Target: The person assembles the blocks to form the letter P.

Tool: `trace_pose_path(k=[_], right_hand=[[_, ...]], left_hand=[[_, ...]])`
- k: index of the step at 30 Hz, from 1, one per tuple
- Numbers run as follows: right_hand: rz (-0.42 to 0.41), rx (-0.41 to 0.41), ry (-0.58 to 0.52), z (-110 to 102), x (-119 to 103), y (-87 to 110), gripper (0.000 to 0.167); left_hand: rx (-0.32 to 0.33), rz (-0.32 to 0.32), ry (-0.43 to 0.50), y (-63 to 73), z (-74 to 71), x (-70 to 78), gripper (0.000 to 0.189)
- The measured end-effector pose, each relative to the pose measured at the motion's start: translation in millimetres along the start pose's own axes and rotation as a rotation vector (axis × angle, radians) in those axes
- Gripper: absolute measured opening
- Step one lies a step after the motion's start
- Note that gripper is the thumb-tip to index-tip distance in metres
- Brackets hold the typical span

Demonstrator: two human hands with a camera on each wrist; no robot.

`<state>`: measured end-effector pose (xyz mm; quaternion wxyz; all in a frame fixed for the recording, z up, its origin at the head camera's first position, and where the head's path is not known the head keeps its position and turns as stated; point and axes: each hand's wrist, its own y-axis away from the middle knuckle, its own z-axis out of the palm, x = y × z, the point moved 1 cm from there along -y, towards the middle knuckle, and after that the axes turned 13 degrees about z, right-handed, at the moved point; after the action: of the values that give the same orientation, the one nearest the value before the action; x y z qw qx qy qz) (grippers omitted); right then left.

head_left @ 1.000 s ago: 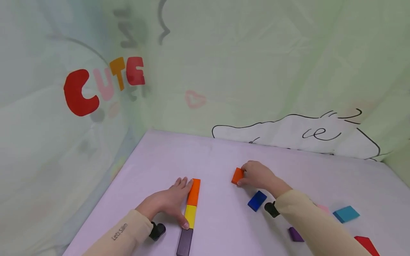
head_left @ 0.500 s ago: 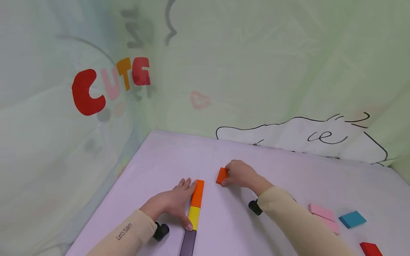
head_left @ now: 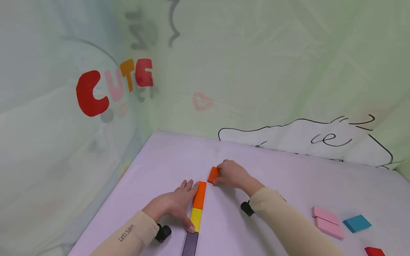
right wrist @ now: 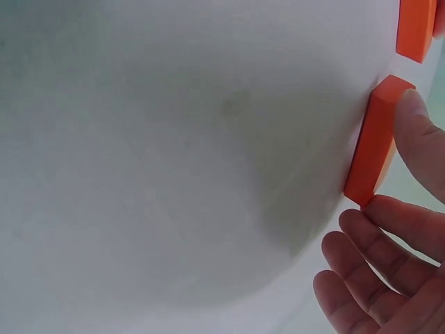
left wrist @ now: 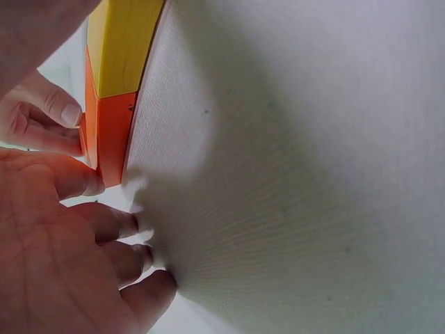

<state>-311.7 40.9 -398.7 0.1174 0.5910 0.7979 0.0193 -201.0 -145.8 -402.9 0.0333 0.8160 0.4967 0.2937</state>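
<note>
A row of flat blocks lies end to end on the lilac table (head_left: 160,156): an orange block (head_left: 200,195), a yellow block (head_left: 195,219) and a dark purple block (head_left: 190,244). My left hand (head_left: 174,204) lies flat against the row's left side, fingers straight along the orange block (left wrist: 111,139) and thumb by the yellow block (left wrist: 125,42). My right hand (head_left: 232,174) pinches a second orange block (head_left: 213,175) just beyond the row's far end; the right wrist view shows that second orange block (right wrist: 375,139) between thumb and fingers.
Two pink blocks (head_left: 327,222), a teal block (head_left: 357,223) and a red block (head_left: 374,251) lie at the table's right. Green printed fabric walls (head_left: 256,71) close in the back and left sides.
My right hand has slid the second orange block leftward toward the far end of the row. The left hand has stayed against the row.
</note>
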Motion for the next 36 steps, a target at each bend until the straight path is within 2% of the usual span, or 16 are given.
trace_pose_path(k=[11, 36], right_hand=[[-0.014, 0.018, -0.056, 3, -2, -2.4, 0.042], [-0.051, -0.004, -0.092, 4, -30, -7.6, 0.043]], left_hand=[[0.0, 0.008, -0.004, -0.1, 0.6, -1.7, 0.125], [0.001, 0.018, 0.015, 1.5, -1.1, -2.1, 0.126]])
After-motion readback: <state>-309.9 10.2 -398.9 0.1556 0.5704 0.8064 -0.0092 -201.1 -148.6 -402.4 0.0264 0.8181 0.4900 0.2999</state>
